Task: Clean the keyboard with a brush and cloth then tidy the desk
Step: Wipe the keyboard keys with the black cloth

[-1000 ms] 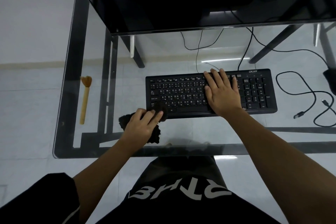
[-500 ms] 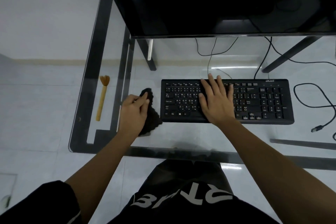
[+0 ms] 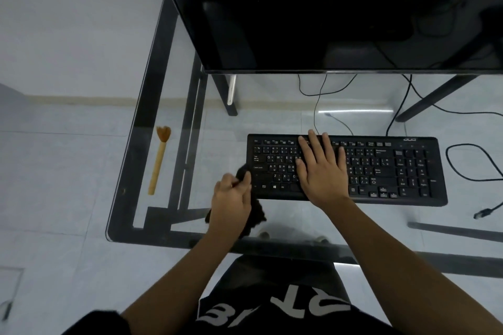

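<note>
Glass worktop (image 3: 367, 221) on a dark frame, with pale floor tiles showing through it and a black monitor (image 3: 326, 8) filling the far side. The keyboard (image 3: 381, 168) lies square to you, just near of the monitor's lower edge.

Your right hand (image 3: 321, 171) rests flat on the middle keys with its fingers straight and spread, holding nothing. Judged from the pose, it serves as a weight that keeps the keyboard from sliding on the smooth glass.

Your left hand (image 3: 231, 198) has its fingers curled round the dark cloth (image 3: 255, 219), which is bunched into a pad. One end of it touches the keyboard's near-left corner and the rest hangs below your palm. A bunched cloth gives a firmer wiping face than a loose one.

The brush (image 3: 158, 163) lies on the far-left strip of the worktop, bristles pointing away from you and well apart from the keyboard. It is probably parked there to keep clear of the wiping strokes.

A loose cable (image 3: 483, 212) curls on the right, its plug free.

The step in hand appears to be the cloth wipe, working from the left edge. Tidying the brush, cloth and cable is not yet done.
</note>
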